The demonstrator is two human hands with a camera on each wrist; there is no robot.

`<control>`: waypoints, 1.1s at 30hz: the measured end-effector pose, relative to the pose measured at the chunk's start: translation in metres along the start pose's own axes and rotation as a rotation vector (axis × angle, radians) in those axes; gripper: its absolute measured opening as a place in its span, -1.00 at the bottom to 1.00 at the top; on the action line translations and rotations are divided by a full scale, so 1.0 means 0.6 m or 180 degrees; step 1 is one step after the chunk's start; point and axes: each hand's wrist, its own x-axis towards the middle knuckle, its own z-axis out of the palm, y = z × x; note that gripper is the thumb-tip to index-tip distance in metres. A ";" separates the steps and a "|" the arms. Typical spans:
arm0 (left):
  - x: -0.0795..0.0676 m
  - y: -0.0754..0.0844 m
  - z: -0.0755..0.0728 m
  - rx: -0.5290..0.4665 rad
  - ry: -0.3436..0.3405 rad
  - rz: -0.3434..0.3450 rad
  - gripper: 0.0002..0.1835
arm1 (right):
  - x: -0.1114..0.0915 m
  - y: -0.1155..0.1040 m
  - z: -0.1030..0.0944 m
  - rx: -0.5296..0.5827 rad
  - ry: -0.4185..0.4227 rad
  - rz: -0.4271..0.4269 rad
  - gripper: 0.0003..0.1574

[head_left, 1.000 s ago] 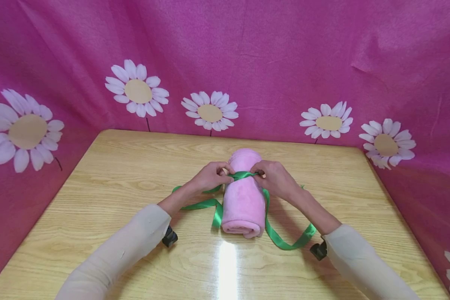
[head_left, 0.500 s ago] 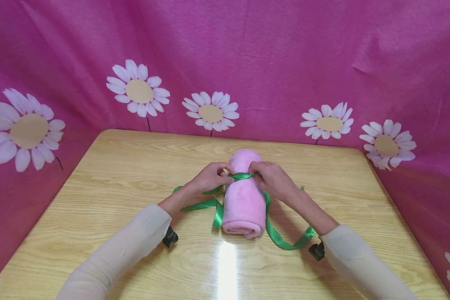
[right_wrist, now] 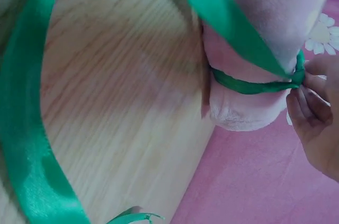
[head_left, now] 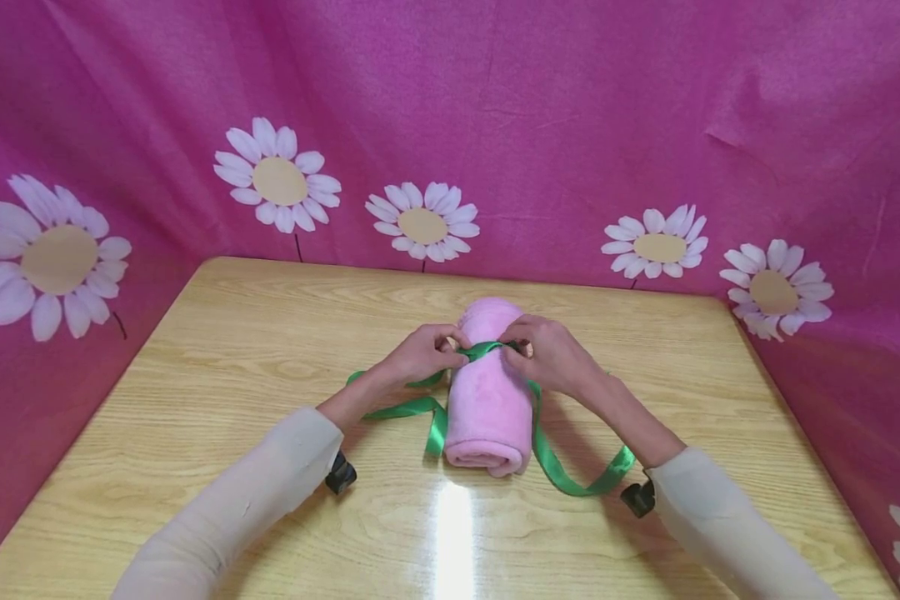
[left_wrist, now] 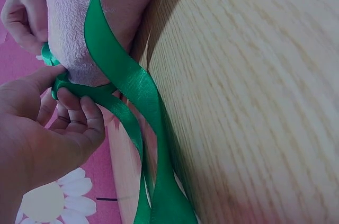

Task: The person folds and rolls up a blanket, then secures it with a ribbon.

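Observation:
A rolled pink towel [head_left: 489, 408] lies lengthwise on the wooden table. Round its far half runs a green satin ribbon [head_left: 484, 351], crossing over the top. On the left side of the roll, my left hand [head_left: 422, 354] pinches the ribbon between thumb and fingers. My right hand [head_left: 555, 354] pinches the ribbon at the right of the roll, close to the crossing. In the left wrist view the ribbon [left_wrist: 124, 73] hangs in loose lengths past my left hand [left_wrist: 47, 123]. The right wrist view has my right hand [right_wrist: 318, 113] at the band round the towel [right_wrist: 243, 113].
Loose ribbon tails lie on the table [head_left: 270, 350] at both sides of the roll, the right one in a wide loop. A magenta curtain [head_left: 525, 125] with printed daisies stands behind and beside the table. Black wrist cameras hang under both sleeves.
My right hand's fingers have shifted on the ribbon, closing over it half a second ago and now a little raised and apart. The left hand and the towel have stayed put.

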 end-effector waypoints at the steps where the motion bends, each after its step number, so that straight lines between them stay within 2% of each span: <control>1: 0.000 0.000 0.000 -0.0010 0.0000 -0.0002 -0.82 | 0.000 0.000 -0.002 0.0012 0.0046 -0.0020 -0.91; 8: 0.000 -0.001 0.000 -0.0038 -0.0009 -0.0009 -0.82 | 0.004 0.001 -0.004 0.0042 0.0255 -0.0170 -0.85; 18: 0.001 -0.001 0.001 -0.0046 -0.0021 -0.0017 -0.84 | 0.006 0.003 0.004 -0.0131 0.0473 -0.0351 -0.70; 22: 0.001 -0.001 0.001 -0.0046 -0.0028 -0.0011 -0.84 | 0.006 0.003 0.003 -0.0192 0.0406 -0.0265 -0.68; 29: 0.000 -0.002 0.001 -0.0036 -0.0024 -0.0035 -0.85 | 0.001 0.011 -0.001 -0.0477 0.0174 -0.0222 -0.81; 33: 0.000 -0.003 0.000 -0.0006 -0.0011 -0.0042 -0.85 | -0.003 0.018 -0.008 -0.0451 -0.0027 -0.0212 -0.89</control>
